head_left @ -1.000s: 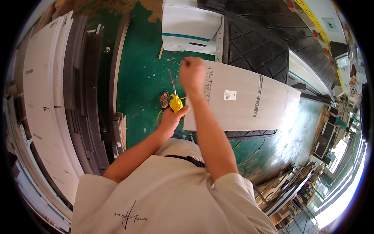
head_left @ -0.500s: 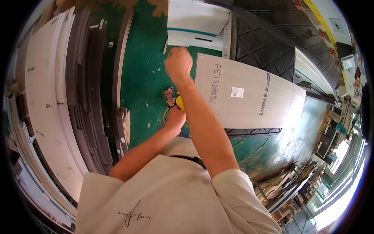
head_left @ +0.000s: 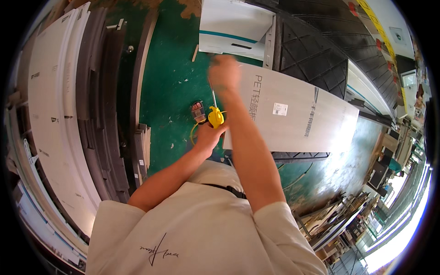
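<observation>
Head view looks straight down, and several parts are hard to read. The right hand (head_left: 223, 73), raised in the upper middle of the frame, is blurred, so I cannot tell if its fingers are together or apart; it seems to pinch the far end of a thin metal tape blade (head_left: 213, 98), but this is not sure. Below it, near the centre, the left hand (head_left: 208, 136) is closed around a yellow tape measure (head_left: 216, 117), whose case shows above the fingers while its lower part is hidden in the palm. The blade runs up from the case to the right hand.

Just left of the yellow case, a small dark object with a red part (head_left: 198, 111) lies on the green floor (head_left: 169, 87); its kind cannot be made out. A thin yellow cord curves down beside the left wrist.

To the right of both hands lies a large pale board (head_left: 298, 121), partly covered by the right forearm. A white box-like panel with a teal stripe (head_left: 233, 27) is at the top, cut off by the frame. Stacked white and grey boards (head_left: 64, 114) fill the left side.
</observation>
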### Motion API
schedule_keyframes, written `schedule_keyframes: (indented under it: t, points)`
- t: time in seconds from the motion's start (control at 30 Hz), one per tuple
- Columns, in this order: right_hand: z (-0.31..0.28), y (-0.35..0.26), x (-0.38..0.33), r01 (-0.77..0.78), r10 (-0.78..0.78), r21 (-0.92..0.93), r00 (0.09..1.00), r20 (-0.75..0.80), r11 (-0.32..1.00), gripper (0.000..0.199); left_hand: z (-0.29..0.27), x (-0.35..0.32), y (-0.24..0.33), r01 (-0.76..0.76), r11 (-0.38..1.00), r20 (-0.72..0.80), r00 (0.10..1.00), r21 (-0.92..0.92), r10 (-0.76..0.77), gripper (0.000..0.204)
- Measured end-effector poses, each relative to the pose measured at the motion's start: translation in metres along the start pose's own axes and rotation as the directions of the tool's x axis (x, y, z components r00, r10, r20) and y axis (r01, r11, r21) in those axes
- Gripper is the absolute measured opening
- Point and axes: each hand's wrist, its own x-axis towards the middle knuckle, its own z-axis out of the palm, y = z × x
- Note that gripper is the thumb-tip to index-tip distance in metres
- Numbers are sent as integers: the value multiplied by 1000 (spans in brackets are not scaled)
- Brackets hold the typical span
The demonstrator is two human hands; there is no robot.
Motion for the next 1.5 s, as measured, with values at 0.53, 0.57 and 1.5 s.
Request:
schedule_keyframes:
  t: [0.53, 0.57, 1.5]
  points:
    - [-71, 69, 27, 479, -489, 119, 869, 77, 870, 21, 3, -35, 15, -224, 893, 11, 971, 390, 239, 39]
    - [-71, 68, 32, 500, -515, 142, 851, 101, 855, 20, 1, -43, 12, -233, 858, 47, 970, 457, 238, 38]
    - [-48, 79, 90, 780, -869, 385, 455, 194, 494, 9, 89, -82, -56, -395, 895, -635, 750, -208, 184, 31]
